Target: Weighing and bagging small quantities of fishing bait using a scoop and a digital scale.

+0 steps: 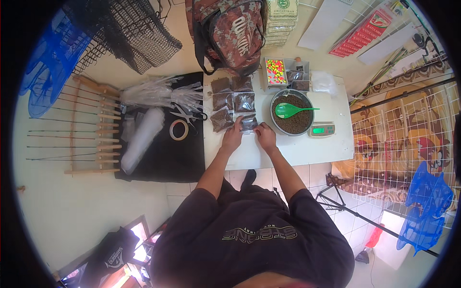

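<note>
A clear plastic bag of brown pellets (248,123) lies at the near end of a block of similar filled bags (244,102) on the white table. My left hand (232,138) grips its left edge, the index finger stretched along the side. At its lower right corner my right hand (266,137) pinches the plastic with the fingertips. To the right stands a round metal bowl (273,120) full of brown pellets. Across the pellets rests a green plastic spoon (286,110), its handle reaching over the rim. Beside the bowl sits a digital scale (321,130) with a lit green display.
Left, a black cloth (168,163) carries a tape roll (178,130), scissors (183,114), and plastic bags (144,139). Behind the bowl are a box of colourful floats (275,71) and a grey tray (300,85). A camouflage backpack (230,36) is at the back; a wire rack (394,153) stands right.
</note>
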Action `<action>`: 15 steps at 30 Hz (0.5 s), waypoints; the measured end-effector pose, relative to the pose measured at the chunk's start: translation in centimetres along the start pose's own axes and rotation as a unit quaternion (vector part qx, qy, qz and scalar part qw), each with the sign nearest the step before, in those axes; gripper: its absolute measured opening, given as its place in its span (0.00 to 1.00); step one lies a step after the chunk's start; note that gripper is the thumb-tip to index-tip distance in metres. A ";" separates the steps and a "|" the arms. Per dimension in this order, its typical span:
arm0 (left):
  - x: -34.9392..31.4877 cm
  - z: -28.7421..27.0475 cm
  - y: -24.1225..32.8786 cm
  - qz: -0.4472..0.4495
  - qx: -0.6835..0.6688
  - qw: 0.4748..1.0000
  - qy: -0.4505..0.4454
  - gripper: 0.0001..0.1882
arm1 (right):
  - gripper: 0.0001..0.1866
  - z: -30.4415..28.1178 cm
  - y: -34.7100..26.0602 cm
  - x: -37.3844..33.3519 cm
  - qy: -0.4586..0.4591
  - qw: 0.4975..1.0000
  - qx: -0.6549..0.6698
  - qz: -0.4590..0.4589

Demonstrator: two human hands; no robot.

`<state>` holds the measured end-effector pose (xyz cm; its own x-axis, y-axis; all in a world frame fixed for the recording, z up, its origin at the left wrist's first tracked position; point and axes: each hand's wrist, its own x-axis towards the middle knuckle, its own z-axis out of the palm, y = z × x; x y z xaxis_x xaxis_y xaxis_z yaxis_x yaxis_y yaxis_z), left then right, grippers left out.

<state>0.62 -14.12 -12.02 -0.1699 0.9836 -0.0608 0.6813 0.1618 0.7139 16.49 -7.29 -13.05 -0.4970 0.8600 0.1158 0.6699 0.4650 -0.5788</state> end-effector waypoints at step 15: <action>-0.2 0.2 -0.2 0.085 0.093 0.992 -0.018 0.32 | 0.11 0.2 0.8 -1.5 0.005 0.979 -0.079 -0.186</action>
<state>0.69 -14.37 -12.28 -0.0179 0.9996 0.0229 0.8185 0.0015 0.5746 17.69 -8.25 -13.86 -0.7174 0.6270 0.3037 0.5215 0.7723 -0.3626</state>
